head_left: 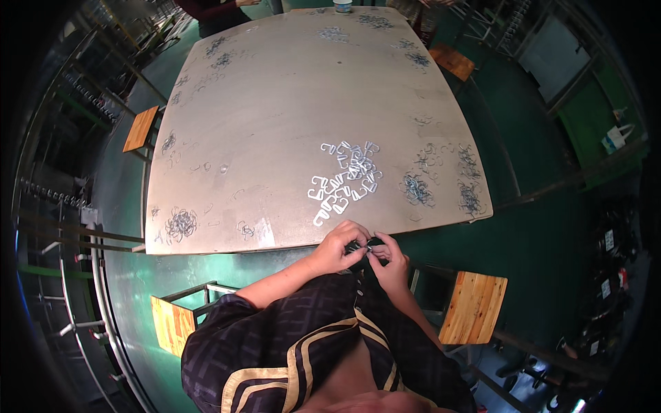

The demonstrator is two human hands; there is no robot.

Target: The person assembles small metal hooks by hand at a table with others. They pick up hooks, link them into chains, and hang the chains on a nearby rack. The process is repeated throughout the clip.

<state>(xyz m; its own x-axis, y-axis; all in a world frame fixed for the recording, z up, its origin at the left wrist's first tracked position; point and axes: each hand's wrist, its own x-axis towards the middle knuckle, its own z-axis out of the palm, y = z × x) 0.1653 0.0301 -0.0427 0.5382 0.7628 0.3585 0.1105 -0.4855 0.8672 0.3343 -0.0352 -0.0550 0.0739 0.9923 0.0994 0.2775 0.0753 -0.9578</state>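
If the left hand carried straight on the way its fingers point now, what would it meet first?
The left hand points rightward at the right hand, nearly touching over a small dark part; it would probably meet those first, though depth is unclear.

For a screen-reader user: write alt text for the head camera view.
Seen from above, a person's left hand and right hand pinch a small dark part together at the near edge of a large table. A heap of white metal clips lies just beyond.

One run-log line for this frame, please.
left hand and right hand: pinching small dark part together | at near table edge | pile of bright metal clips just ahead
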